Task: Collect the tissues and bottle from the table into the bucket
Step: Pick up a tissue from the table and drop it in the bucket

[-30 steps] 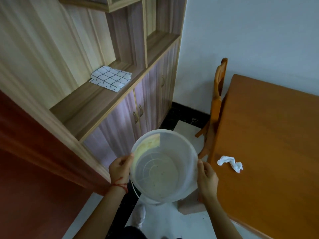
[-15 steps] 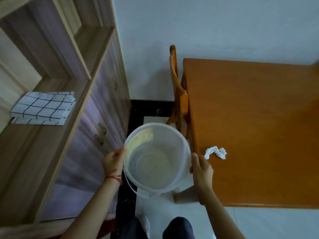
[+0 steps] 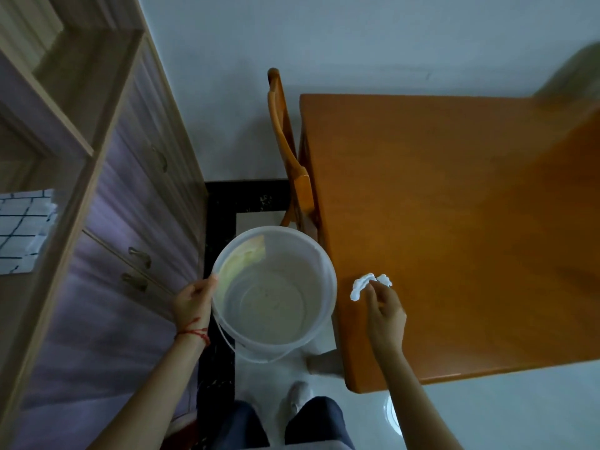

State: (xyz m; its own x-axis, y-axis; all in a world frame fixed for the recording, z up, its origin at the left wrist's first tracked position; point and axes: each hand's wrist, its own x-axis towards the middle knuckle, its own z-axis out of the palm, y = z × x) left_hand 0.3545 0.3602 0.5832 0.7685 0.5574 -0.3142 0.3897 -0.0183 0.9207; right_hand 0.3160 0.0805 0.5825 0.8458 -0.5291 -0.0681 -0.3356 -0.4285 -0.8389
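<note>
A clear plastic bucket (image 3: 319,254) hangs beside the table's left edge, above the floor, with nothing in it. My left hand (image 3: 193,302) grips its left rim. A crumpled white tissue (image 3: 358,285) lies on the orange wooden table (image 3: 454,206) near the front left corner. My right hand (image 3: 384,311) rests over the table with its fingertips pinched on the middle of the tissue, which still touches the tabletop. I see no bottle that I can make out.
A wooden chair (image 3: 289,157) is tucked against the table's left side, behind the bucket. A cabinet with shelves (image 3: 107,177) stands on the left, holding a checked cloth (image 3: 22,228). A blurred grey-green shape (image 3: 571,69) sits at the table's far right corner.
My right hand let go of the bucket's right rim and reached onto the table to the tissue. The view swung right and down. My left hand still holds the bucket.
</note>
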